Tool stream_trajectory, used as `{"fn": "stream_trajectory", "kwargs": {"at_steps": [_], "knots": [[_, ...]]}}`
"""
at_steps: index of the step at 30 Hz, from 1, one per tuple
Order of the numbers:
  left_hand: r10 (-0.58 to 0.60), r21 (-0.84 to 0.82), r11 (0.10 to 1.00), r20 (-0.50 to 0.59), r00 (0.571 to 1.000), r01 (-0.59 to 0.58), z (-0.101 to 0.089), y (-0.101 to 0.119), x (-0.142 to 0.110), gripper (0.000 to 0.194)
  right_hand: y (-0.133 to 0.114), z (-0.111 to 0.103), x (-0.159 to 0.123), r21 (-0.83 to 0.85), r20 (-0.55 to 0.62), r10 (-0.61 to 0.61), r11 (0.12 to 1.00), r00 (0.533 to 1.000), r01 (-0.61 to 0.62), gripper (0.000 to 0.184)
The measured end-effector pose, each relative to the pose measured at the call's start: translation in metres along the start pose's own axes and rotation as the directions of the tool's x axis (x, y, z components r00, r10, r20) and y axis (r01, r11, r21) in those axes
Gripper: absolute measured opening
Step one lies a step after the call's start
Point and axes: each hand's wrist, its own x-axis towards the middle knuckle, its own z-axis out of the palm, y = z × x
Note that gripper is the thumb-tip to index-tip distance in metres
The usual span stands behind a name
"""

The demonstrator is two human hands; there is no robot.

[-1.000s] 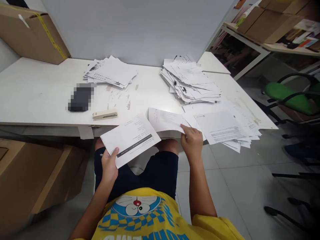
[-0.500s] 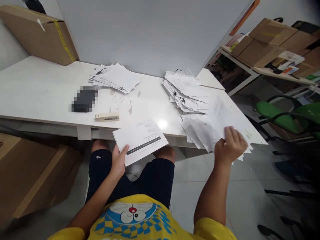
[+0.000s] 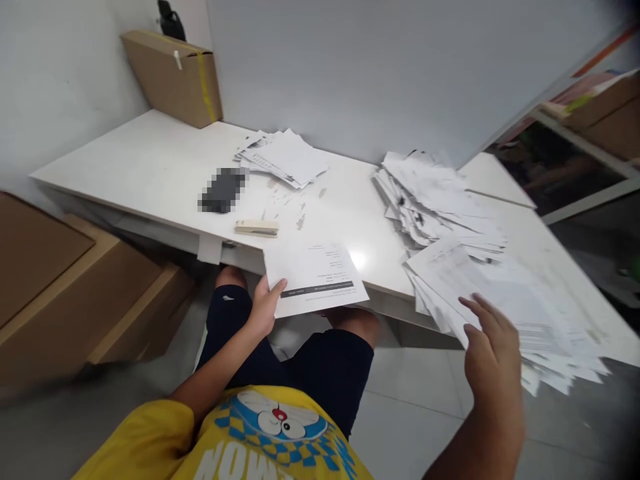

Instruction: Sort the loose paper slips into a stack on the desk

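My left hand [image 3: 264,307] grips the lower left corner of a white printed sheet with a dark band [image 3: 314,277], held at the front edge of the white table [image 3: 150,167]. My right hand [image 3: 487,343] hovers with fingers spread over the near edge of a fanned stack of papers [image 3: 505,300] that overhangs the table's front right. It holds nothing that I can see. Behind that stack lies a taller messy pile of papers [image 3: 430,197].
A beige stapler [image 3: 257,228] lies near the table's front edge, a dark blurred object [image 3: 223,190] behind it. A smaller paper pile [image 3: 283,158] sits at the back, a cardboard box [image 3: 175,77] in the far left corner. Brown boxes [image 3: 60,287] stand on the floor at left.
My right hand carried a sheet from the table's front to the right stack, let it go and now spreads open. The view swung right. The left hand keeps its sheet.
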Motion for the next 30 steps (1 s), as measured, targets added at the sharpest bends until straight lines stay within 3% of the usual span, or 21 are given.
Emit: {"fn": "stream_trajectory", "kwargs": {"at_steps": [1, 2, 3, 5, 6, 7, 9, 10, 15, 21, 30], "knots": [[-0.015, 0.001, 1.000, 0.018, 1.000, 0.015, -0.001, 0.002, 0.000, 0.062, -0.017, 0.006, -0.009, 0.144, 0.061, 0.099, 0.984, 0.993, -0.107, 0.052], [-0.042, 0.006, 0.999, 0.038, 0.998, 0.042, -0.002, 0.005, 0.000, 0.062, -0.033, 0.014, -0.018, 0.282, 0.196, 0.176, 0.932, 0.965, -0.227, 0.052], [-0.079, 0.018, 0.997, 0.058, 0.995, 0.078, -0.003, 0.008, 0.000, 0.062, -0.047, 0.025, -0.025, 0.386, 0.366, 0.209, 0.853, 0.907, -0.352, 0.054], [-0.156, 0.062, 0.987, 0.096, 0.983, 0.151, -0.007, 0.013, -0.001, 0.063, -0.069, 0.048, -0.035, 0.516, 0.642, 0.125, 0.660, 0.756, -0.547, 0.059], [-0.185, 0.092, 0.980, 0.113, 0.976, 0.175, -0.010, 0.016, -0.001, 0.062, -0.077, 0.059, -0.038, 0.567, 0.698, 0.066, 0.558, 0.713, -0.606, 0.061], [-0.200, 0.127, 0.975, 0.129, 0.971, 0.184, -0.012, 0.018, -0.001, 0.061, -0.083, 0.069, -0.039, 0.611, 0.714, 0.024, 0.466, 0.700, -0.640, 0.062], [-0.188, 0.201, 0.967, 0.154, 0.970, 0.156, -0.017, 0.021, 0.000, 0.059, -0.092, 0.083, -0.038, 0.672, 0.703, -0.015, 0.343, 0.711, -0.656, 0.059], [-0.164, 0.234, 0.964, 0.161, 0.973, 0.124, -0.018, 0.023, 0.001, 0.057, -0.096, 0.087, -0.036, 0.683, 0.696, -0.018, 0.324, 0.718, -0.654, 0.055], [-0.019, 0.259, 0.965, 0.183, 0.983, -0.030, -0.016, 0.036, 0.011, 0.054, -0.117, 0.087, -0.020, 0.690, 0.652, 0.019, 0.398, 0.758, -0.604, 0.040], [0.047, 0.204, 0.976, 0.130, 0.990, -0.073, -0.016, 0.058, 0.028, 0.063, -0.132, 0.088, -0.001, 0.757, 0.586, 0.058, 0.317, 0.808, -0.571, 0.032], [0.052, 0.262, 0.962, 0.094, 0.994, -0.075, -0.021, 0.048, 0.038, 0.058, -0.136, 0.082, 0.010, 0.755, 0.576, 0.082, 0.329, 0.813, -0.568, 0.035]]}}
